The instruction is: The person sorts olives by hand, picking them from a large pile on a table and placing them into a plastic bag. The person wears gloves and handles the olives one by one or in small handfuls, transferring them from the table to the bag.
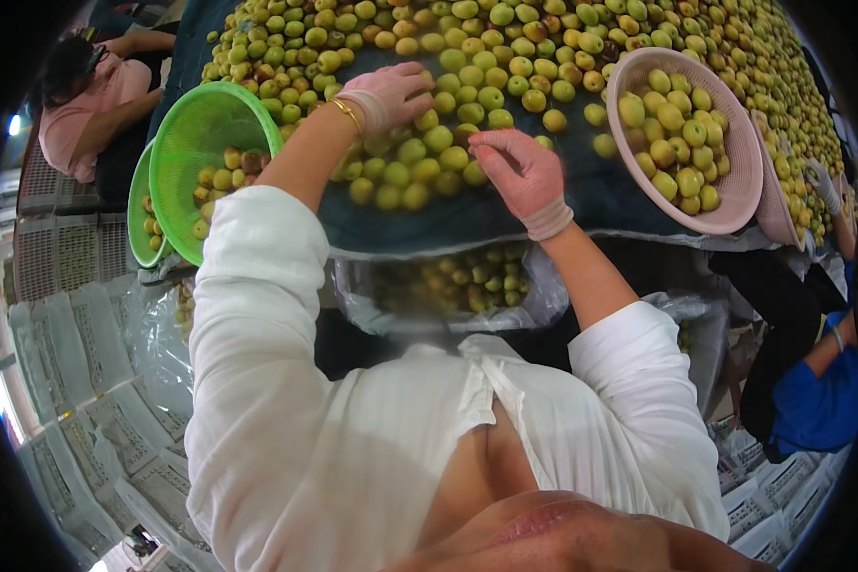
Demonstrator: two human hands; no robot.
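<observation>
Small green-yellow fruits (425, 154), jujube-like, lie in a loose cluster on a dark cloth (579, 196) before me. My left hand (390, 96), in a thin pale glove, is palm down at the cluster's upper left. Its fingertips reach over the fruits, and its palm is hidden, so a grip cannot be told. My right hand (522, 171), gloved alike, hovers at the cluster's right edge. Thumb and forefinger point left with a narrow gap, and no fruit shows between them. Some fruits near my hands are blurred.
A green plastic basket (207, 136) holding browner fruits stands left; a pink one (747, 164) with green fruits stands right. A large fruit heap (515, 43) spreads behind. A plastic-lined container of fruit (472, 286) sits below the table edge. People (107, 100) work at both sides.
</observation>
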